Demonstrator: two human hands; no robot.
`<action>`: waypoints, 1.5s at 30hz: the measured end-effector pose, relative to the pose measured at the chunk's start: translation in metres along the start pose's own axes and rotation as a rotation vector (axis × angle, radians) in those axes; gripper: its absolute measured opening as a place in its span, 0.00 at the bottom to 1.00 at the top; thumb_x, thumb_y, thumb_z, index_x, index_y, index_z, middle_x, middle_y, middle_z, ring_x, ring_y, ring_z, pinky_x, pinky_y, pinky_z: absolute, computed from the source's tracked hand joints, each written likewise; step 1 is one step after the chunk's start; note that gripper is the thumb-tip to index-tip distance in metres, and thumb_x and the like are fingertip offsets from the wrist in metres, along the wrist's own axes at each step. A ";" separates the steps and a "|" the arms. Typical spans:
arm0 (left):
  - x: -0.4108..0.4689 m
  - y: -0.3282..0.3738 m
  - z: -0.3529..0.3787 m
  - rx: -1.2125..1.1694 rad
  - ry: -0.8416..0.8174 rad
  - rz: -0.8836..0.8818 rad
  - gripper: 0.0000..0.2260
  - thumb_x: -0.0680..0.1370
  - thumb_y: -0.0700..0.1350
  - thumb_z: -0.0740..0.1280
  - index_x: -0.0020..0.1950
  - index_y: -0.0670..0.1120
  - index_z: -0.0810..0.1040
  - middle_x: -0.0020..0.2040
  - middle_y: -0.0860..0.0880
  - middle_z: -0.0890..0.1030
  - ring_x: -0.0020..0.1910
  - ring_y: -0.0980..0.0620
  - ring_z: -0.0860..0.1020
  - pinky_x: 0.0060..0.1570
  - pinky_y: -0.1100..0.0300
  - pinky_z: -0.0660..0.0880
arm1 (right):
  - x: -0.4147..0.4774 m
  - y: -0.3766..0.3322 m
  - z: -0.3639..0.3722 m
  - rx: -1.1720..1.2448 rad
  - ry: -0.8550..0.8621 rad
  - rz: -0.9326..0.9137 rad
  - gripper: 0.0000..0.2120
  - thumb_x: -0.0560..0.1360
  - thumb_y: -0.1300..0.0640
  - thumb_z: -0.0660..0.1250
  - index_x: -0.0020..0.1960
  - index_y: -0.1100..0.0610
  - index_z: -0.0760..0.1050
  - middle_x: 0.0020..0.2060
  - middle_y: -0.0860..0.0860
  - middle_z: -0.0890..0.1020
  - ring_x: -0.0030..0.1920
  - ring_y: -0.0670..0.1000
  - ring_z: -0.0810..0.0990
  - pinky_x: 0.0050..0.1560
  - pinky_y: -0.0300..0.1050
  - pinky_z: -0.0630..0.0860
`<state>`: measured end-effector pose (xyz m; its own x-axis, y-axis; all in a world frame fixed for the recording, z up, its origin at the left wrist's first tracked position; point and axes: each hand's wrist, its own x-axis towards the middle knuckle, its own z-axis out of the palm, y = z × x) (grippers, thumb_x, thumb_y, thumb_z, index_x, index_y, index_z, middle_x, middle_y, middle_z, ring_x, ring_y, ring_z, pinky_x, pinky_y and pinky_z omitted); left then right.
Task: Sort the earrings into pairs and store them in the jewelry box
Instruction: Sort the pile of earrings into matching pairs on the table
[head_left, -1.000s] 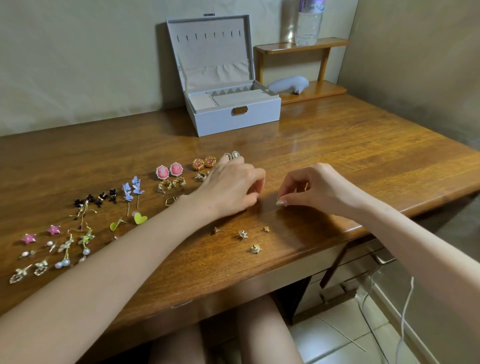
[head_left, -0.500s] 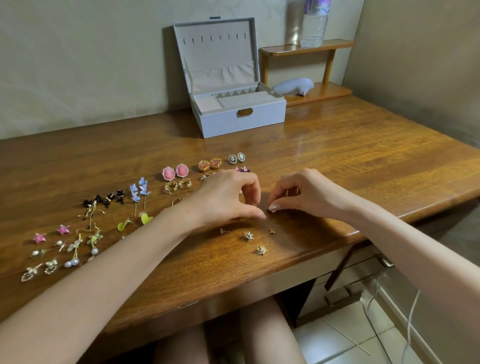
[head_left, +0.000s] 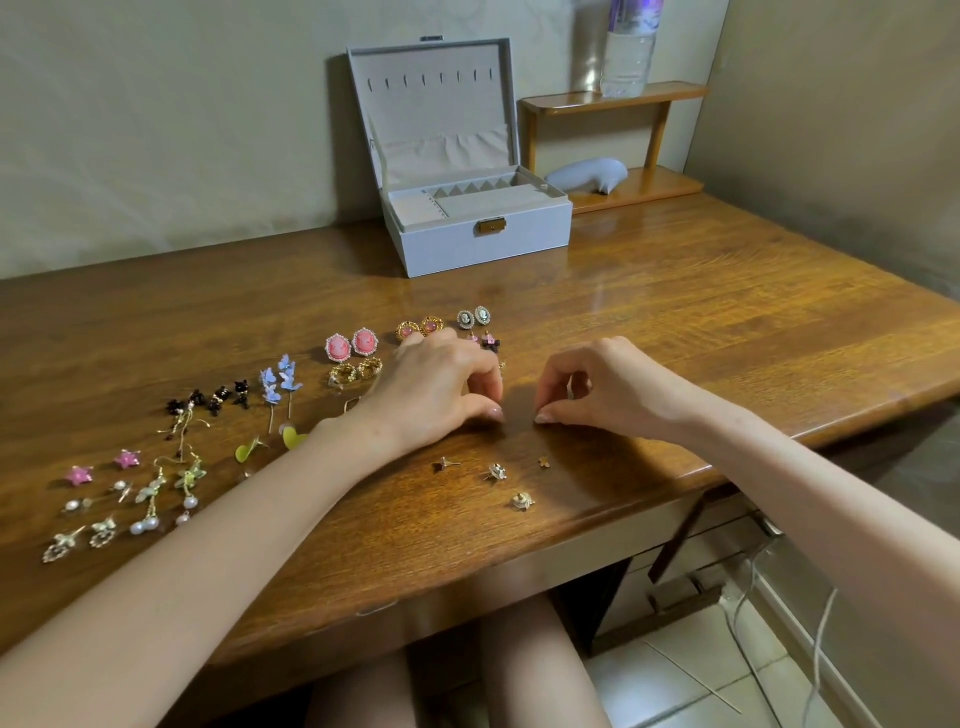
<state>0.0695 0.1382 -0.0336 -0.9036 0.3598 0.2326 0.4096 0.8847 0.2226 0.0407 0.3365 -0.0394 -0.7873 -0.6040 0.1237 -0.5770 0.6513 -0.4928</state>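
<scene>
The open grey jewelry box (head_left: 483, 244) stands at the back of the wooden desk (head_left: 675, 322). Earrings lie in pairs to the left: pink cameos (head_left: 352, 344), gold-red studs (head_left: 418, 328), grey cameos (head_left: 474, 316), blue flowers (head_left: 280, 384), pink stars (head_left: 104, 466) and pearl drops (head_left: 166, 499). Several small gold studs (head_left: 496, 472) lie loose near the front edge. My left hand (head_left: 436, 384) is curled with its thumb tip on the desk, and what it holds is hidden. My right hand (head_left: 597, 384) pinches thumb to forefinger at the desk, just right of the left hand.
A small wooden shelf (head_left: 613, 98) at the back right carries a water bottle (head_left: 628, 52), with a pale blue-grey object (head_left: 587, 176) under it. A wall closes the right side. White cables (head_left: 748, 587) hang below the desk's right front edge.
Both hands drew toward me and closer together, uncovering the grey cameos and pink bows. A gold piece seen in the right pinch a second ago is now hidden.
</scene>
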 end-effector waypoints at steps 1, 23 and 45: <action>0.000 0.000 0.001 0.002 0.007 0.003 0.07 0.69 0.54 0.72 0.42 0.53 0.79 0.44 0.56 0.79 0.45 0.57 0.68 0.53 0.56 0.65 | 0.000 -0.001 0.000 0.003 0.000 -0.001 0.03 0.69 0.55 0.73 0.40 0.49 0.80 0.37 0.45 0.82 0.38 0.44 0.76 0.42 0.44 0.76; -0.010 -0.017 -0.005 -0.013 0.165 -0.058 0.05 0.74 0.45 0.69 0.49 0.53 0.79 0.43 0.57 0.77 0.47 0.57 0.69 0.55 0.56 0.64 | 0.012 -0.008 0.001 0.082 -0.027 0.018 0.05 0.67 0.57 0.76 0.38 0.49 0.81 0.33 0.43 0.80 0.35 0.40 0.74 0.36 0.30 0.70; -0.002 -0.009 0.010 -0.030 0.037 -0.084 0.07 0.72 0.54 0.70 0.42 0.54 0.73 0.45 0.57 0.76 0.50 0.55 0.69 0.54 0.55 0.65 | 0.028 -0.004 0.015 0.042 0.045 0.003 0.05 0.67 0.56 0.76 0.42 0.51 0.82 0.32 0.42 0.77 0.35 0.45 0.75 0.38 0.43 0.72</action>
<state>0.0665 0.1328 -0.0459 -0.9299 0.2731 0.2464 0.3366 0.9019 0.2709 0.0239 0.3103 -0.0469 -0.7983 -0.5805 0.1605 -0.5661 0.6324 -0.5287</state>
